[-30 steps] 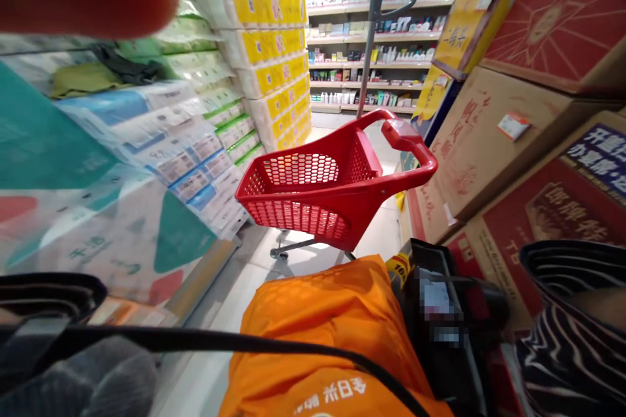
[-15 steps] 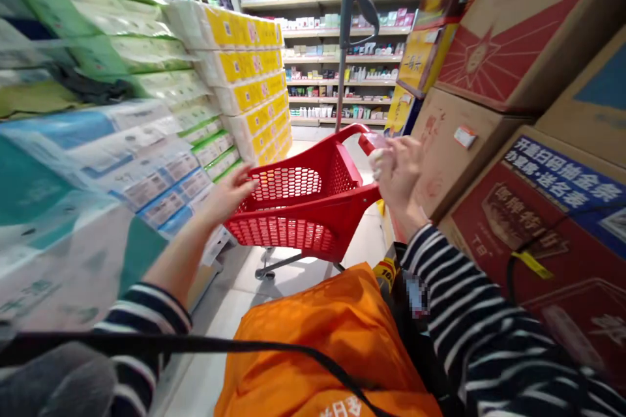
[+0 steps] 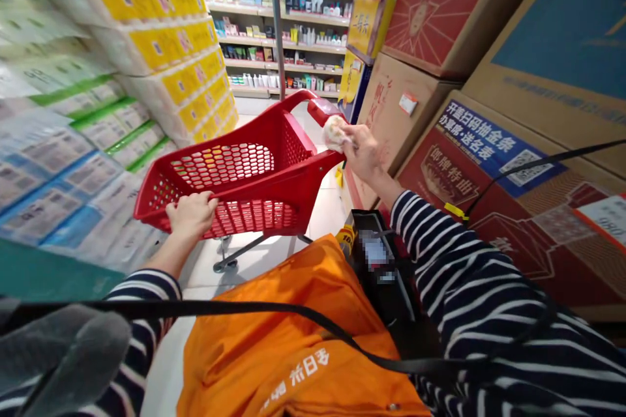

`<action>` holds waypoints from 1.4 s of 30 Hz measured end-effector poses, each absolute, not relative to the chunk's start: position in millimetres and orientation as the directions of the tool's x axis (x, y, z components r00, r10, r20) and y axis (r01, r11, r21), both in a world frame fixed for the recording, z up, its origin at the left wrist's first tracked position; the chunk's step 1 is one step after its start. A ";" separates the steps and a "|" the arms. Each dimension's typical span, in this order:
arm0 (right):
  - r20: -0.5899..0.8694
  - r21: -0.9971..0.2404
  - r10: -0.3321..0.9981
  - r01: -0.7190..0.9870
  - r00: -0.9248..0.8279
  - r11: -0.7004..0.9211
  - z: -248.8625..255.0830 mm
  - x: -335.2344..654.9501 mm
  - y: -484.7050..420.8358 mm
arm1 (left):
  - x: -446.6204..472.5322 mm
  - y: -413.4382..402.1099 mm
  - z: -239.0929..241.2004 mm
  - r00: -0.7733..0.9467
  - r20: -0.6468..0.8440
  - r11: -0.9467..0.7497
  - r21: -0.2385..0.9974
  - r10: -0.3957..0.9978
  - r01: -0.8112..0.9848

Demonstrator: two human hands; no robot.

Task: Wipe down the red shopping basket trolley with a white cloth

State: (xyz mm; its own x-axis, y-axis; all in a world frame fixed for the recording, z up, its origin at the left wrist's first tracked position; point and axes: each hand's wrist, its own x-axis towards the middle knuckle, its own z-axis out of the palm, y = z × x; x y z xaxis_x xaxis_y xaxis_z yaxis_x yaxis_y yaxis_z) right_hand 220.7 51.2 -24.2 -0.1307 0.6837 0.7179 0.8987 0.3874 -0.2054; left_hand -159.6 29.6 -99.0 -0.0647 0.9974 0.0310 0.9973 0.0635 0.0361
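A red plastic shopping cart with a perforated basket stands in the aisle in front of me. My left hand is closed over the near rim of the basket. My right hand is closed on a crumpled white cloth, pressed against the cart's red handle at its right side. Both of my arms wear dark sleeves with white stripes. A grey pull handle pole rises behind the cart.
Stacked tissue packs with yellow, green and blue labels line the left. Large cardboard boxes are piled on the right. An orange bag and a black strap hang at my front. Product shelves cross the far end of the aisle.
My left hand moved from beside the cart down onto the basket's near rim. My right hand with the cloth stayed at the handle. The view shifted so the cart appears closer and further left.
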 end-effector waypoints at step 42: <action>0.345 -0.310 0.866 0.826 -0.363 0.470 -88.4 103.5 84.2 | -33.9 67.3 -100.9 -0.150 0.236 0.032 0.440 0.960 0.897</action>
State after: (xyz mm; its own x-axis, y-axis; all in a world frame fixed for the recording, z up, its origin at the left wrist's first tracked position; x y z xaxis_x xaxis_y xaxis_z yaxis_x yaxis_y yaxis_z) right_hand 103.5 84.2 -88.4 -0.3627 0.8656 0.3451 0.8264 0.4700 -0.3103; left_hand -33.9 67.3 -100.9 -0.1498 0.9601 0.2362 0.8973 0.0317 0.4403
